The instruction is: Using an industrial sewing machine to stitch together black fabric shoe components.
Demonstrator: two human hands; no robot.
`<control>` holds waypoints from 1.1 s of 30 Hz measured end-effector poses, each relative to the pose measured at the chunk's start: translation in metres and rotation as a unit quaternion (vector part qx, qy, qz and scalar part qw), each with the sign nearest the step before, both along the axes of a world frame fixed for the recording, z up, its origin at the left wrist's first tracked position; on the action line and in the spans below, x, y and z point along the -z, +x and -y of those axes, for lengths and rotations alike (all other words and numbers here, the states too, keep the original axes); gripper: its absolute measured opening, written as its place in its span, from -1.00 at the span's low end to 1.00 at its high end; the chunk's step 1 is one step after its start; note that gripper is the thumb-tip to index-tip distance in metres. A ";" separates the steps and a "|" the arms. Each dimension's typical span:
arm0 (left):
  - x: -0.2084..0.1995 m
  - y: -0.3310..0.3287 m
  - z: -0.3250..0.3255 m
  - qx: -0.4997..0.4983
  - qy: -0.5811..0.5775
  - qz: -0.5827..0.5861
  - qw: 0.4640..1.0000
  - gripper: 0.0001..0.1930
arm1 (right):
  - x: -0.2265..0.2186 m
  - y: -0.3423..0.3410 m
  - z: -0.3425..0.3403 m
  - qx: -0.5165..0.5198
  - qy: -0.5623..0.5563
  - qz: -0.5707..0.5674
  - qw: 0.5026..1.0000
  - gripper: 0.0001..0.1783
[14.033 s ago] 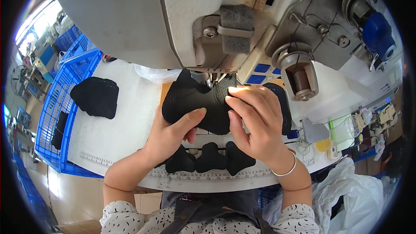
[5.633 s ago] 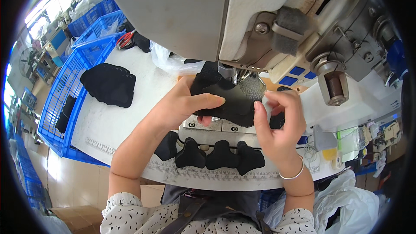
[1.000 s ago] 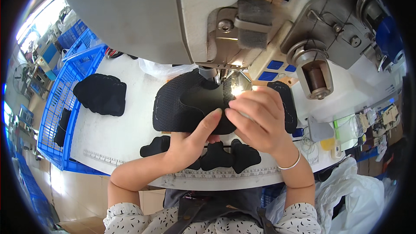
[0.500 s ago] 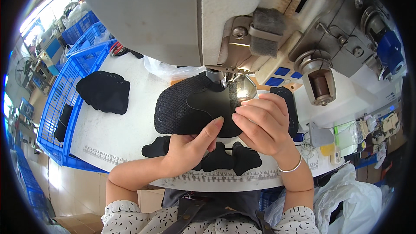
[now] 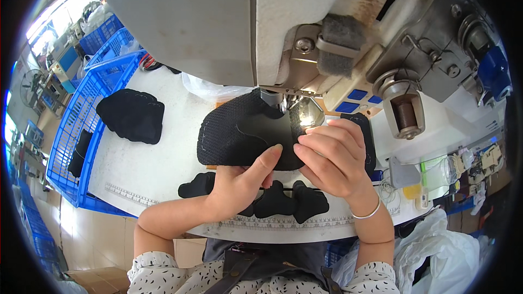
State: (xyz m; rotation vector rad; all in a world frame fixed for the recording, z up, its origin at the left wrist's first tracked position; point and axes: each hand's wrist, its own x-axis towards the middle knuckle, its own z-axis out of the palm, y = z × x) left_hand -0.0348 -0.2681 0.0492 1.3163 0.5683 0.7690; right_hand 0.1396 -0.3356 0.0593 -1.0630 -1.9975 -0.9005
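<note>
A black fabric piece (image 5: 226, 139), part mesh and part smooth, lies under the needle area (image 5: 283, 100) of a sewing machine (image 5: 308, 0). My left hand (image 5: 239, 185) grips its near edge, thumb pressed on top and fingers mostly hidden underneath. At the piece's right side, my right hand (image 5: 335, 158) pinches the fabric between bent fingers and thumb, close to the lit needle area. Several small black fabric pieces (image 5: 275, 200) lie on the table just in front of the work, partly behind my left hand. Another black piece (image 5: 366, 136) shows past my right hand.
On the left of the white table (image 5: 128, 169) lie stacked black pieces (image 5: 131, 115), beside a blue plastic basket (image 5: 71, 147). A printed ruler strip (image 5: 267, 222) follows the near edge. Thread tensioners (image 5: 403, 109) jut out at right. White plastic bags (image 5: 436, 250) hang lower right.
The black fabric's left side has shifted slightly right and turned a little beneath the machine. Both hands keep their grip, almost in the same place.
</note>
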 end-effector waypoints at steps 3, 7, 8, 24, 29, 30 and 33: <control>-0.002 0.004 -0.001 -0.002 0.009 0.011 1.000 -0.76 | 0.001 0.001 0.000 0.006 -0.001 -0.005 1.000 -0.65; -0.007 0.005 -0.004 -0.004 0.010 0.000 1.000 -0.73 | 0.000 0.001 -0.002 0.008 0.001 -0.018 1.000 -0.64; -0.007 0.003 -0.006 -0.004 0.010 0.001 1.000 -0.73 | 0.000 0.001 -0.003 0.008 0.001 -0.018 1.000 -0.64; -0.019 0.012 -0.045 0.042 0.028 -0.009 0.999 -0.76 | 0.001 -0.005 -0.008 0.030 0.016 -0.054 0.998 -0.68; -0.022 0.015 -0.055 0.057 0.013 -0.013 0.998 -0.80 | 0.001 -0.009 -0.010 0.049 0.010 -0.068 0.996 -0.67; -0.023 0.015 -0.056 0.057 0.012 -0.012 0.998 -0.80 | 0.001 -0.009 -0.011 0.051 0.012 -0.072 0.996 -0.67; -0.023 0.016 -0.056 0.055 0.022 -0.037 0.998 -0.77 | 0.001 -0.008 -0.011 0.054 0.014 -0.077 0.995 -0.67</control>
